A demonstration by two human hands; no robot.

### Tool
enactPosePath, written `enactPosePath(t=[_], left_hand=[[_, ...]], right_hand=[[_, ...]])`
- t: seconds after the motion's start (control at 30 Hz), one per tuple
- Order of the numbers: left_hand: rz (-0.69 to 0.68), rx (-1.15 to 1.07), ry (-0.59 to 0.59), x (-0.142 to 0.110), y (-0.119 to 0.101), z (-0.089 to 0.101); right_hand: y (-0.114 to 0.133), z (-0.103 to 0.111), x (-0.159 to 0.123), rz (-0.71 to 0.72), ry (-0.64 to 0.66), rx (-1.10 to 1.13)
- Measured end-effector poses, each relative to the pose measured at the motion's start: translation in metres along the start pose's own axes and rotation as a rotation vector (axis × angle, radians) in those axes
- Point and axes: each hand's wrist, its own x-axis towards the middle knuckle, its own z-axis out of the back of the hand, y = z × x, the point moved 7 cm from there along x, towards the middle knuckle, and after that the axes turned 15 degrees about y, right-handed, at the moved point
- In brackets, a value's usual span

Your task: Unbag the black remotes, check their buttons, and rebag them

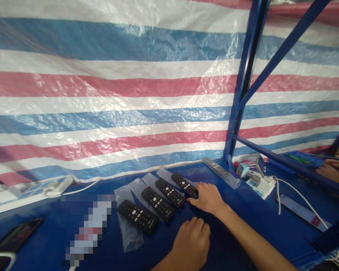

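1. Right hand [209, 197] — pinching near end of rightmost remote [183, 183], which extends ahead-left of it.
2. Left hand [192, 239] — curled into a fist, apart from it.
3. Three remotes [158, 203] left, on worktop [257, 214].

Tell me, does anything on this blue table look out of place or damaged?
Nothing visible looks spilled or broken. The one oddity: a bagged item lies apart by the blue post, while four black remotes lie side by side on or beside plastic bags. A pixelated patch at left hides whatever is there.
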Motion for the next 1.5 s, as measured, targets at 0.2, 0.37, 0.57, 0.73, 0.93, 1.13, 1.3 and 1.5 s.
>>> enactPosePath(t=[0.2, 0.37, 0.57, 0.73, 0.93, 1.13, 1.3, 1.5], left_hand=[[0.28, -0.013, 0.117, 0.021, 0.029, 0.016], [0.481, -0.027, 0.141, 0.051, 0.054, 0.039], [0.526, -0.076, 0.264, 0.078, 0.067, 0.022], [0.501, -0.115, 0.363, 0.08, 0.074, 0.007], [0.569, -0.192, 0.347, 0.081, 0.077, 0.007], [0.62, -0.228, 0.356, 0.085, 0.081, 0.001], [0.66, -0.257, 0.348, 0.085, 0.097, 0.004], [0.678, -0.281, 0.325, 0.089, 0.116, 0.012]], right_hand=[[-0.021, 0.008, -0.001, -0.056, -0.053, 0.155], [-0.059, 0.026, -0.008, -0.203, -0.169, 0.165], [-0.084, 0.021, -0.007, -0.316, -0.087, 0.126], [-0.084, 0.01, -0.002, -0.303, 0.036, 0.099], [-0.081, 0.007, -0.002, -0.286, 0.062, 0.1], [-0.086, 0.019, -0.01, -0.246, -0.021, 0.16], [-0.102, 0.04, -0.028, -0.082, -0.049, 0.329], [-0.11, 0.044, -0.045, 0.062, 0.095, 0.453]])
